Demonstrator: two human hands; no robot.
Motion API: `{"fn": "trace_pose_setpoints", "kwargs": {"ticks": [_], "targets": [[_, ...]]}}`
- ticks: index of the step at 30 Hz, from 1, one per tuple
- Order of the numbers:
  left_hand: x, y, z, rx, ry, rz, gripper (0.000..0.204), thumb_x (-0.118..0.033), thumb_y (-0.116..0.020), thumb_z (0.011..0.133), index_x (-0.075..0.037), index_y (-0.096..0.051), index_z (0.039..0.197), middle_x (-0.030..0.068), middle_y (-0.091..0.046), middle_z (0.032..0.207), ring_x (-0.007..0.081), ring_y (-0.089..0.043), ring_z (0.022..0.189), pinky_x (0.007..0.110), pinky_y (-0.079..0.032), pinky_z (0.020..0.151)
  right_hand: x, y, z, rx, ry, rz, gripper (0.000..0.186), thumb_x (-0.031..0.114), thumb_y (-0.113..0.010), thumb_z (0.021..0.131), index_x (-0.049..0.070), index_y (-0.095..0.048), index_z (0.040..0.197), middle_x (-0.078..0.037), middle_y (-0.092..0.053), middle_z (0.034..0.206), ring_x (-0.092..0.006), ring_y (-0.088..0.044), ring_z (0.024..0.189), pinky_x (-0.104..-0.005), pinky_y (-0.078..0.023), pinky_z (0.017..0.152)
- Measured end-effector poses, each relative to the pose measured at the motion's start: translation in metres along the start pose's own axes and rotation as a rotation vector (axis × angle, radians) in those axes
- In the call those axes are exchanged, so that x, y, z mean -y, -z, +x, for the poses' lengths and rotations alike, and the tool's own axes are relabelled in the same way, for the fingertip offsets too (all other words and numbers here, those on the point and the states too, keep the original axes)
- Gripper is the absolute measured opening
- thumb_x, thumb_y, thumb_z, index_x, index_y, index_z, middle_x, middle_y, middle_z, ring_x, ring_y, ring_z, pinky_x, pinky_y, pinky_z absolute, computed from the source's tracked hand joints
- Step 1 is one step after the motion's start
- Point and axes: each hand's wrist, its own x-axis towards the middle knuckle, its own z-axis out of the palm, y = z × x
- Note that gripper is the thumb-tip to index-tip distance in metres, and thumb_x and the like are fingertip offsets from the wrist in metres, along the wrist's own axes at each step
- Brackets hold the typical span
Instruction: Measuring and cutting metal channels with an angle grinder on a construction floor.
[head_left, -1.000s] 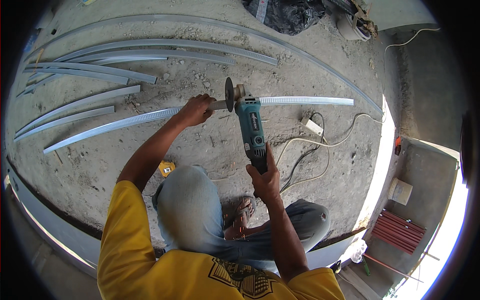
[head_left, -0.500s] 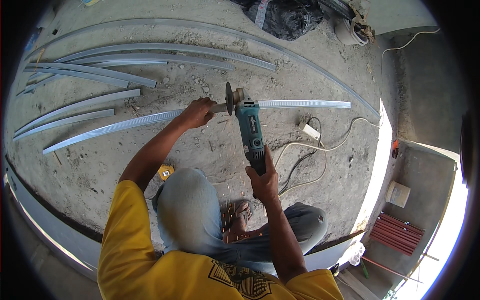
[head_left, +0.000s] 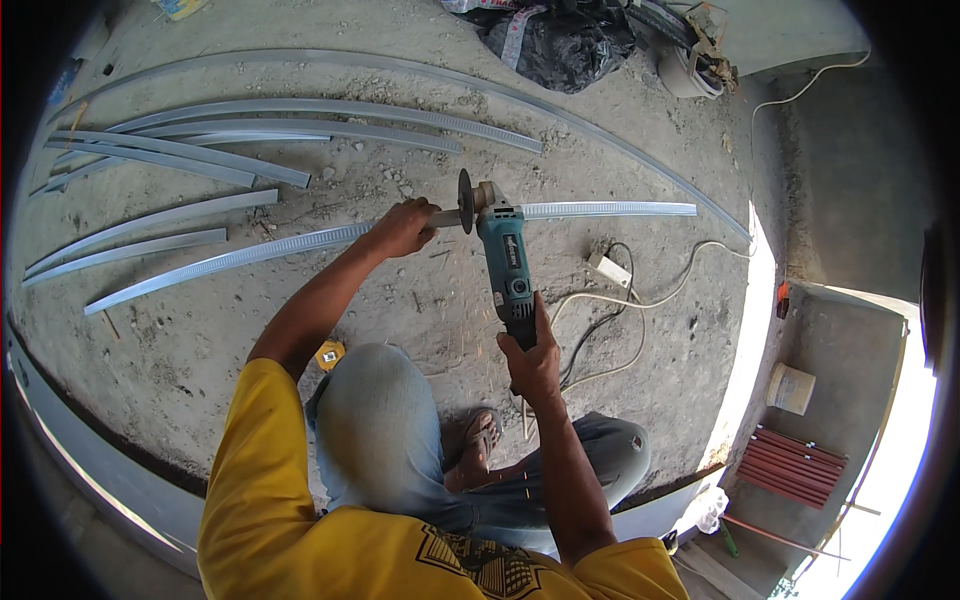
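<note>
My right hand [head_left: 533, 362] is wrapped round the rear handle of a teal angle grinder [head_left: 507, 258]. Its dark cutting disc [head_left: 466, 201] stands upright against a long silver metal channel [head_left: 245, 262] lying across the floor. Close to the left of the disc, my left hand [head_left: 404, 228] grips that channel, fingers closed over it. The grinder's head hides the part of the channel behind it; the channel shows again on the right side. A few orange sparks fly below the grinder, toward my foot [head_left: 483, 432].
More metal channels [head_left: 190, 207] lie at the left and far side. A white extension socket [head_left: 610, 268] and looped cables [head_left: 640, 345] sit to the right. A yellow tape measure [head_left: 329, 354] is beside my knee. Black plastic bag [head_left: 570, 45] far off; bucket [head_left: 791, 388] and red bars [head_left: 793, 466] right.
Fewer sparks show now than before. The grinder and my left hand sit slightly further right in the view, while the surroundings have shifted a little with the camera.
</note>
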Motion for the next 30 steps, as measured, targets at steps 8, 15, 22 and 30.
{"fn": "trace_pose_setpoints", "kwargs": {"ticks": [8, 15, 22, 30], "targets": [[0.004, -0.003, 0.011, -0.024, -0.024, 0.005, 0.033, -0.015, -0.067, 0.081, -0.001, -0.058, 0.11, 0.0187, -0.06, 0.099, 0.0367, -0.059, 0.095, 0.045, -0.048, 0.082, -0.008, 0.006, 0.002, -0.025, 0.065, -0.063, 0.077, 0.012, -0.064, 0.077, 0.002, -0.029, 0.145, -0.02, -0.065, 0.113, -0.0249, -0.065, 0.102, -0.035, -0.05, 0.088], [0.002, 0.001, 0.013, 0.002, -0.004, 0.001, 0.033, -0.015, -0.067, 0.082, -0.001, -0.058, 0.111, 0.0185, -0.06, 0.1, 0.0363, -0.059, 0.095, 0.045, -0.048, 0.083, -0.005, 0.008, 0.003, -0.029, 0.045, -0.103, 0.077, 0.012, -0.064, 0.077, 0.004, -0.029, 0.145, -0.023, -0.065, 0.111, -0.0288, -0.066, 0.101, -0.0365, -0.051, 0.085], [0.004, 0.002, 0.014, 0.038, -0.002, -0.01, 0.032, -0.015, -0.067, 0.083, -0.001, -0.059, 0.11, 0.0182, -0.06, 0.1, 0.0355, -0.058, 0.097, 0.044, -0.047, 0.085, -0.008, 0.009, 0.003, -0.038, 0.112, -0.151, 0.077, 0.013, -0.064, 0.078, 0.004, -0.029, 0.146, -0.024, -0.065, 0.111, -0.0326, -0.066, 0.1, -0.0375, -0.052, 0.085], [0.006, 0.001, 0.015, 0.015, -0.002, -0.044, 0.032, -0.016, -0.069, 0.082, -0.001, -0.06, 0.109, 0.0176, -0.06, 0.1, 0.035, -0.058, 0.099, 0.043, -0.047, 0.087, -0.002, 0.01, 0.002, -0.001, -0.021, -0.061, 0.079, 0.008, -0.066, 0.076, 0.001, -0.029, 0.145, -0.021, -0.061, 0.118, -0.0232, -0.061, 0.106, -0.033, -0.048, 0.091]]}}
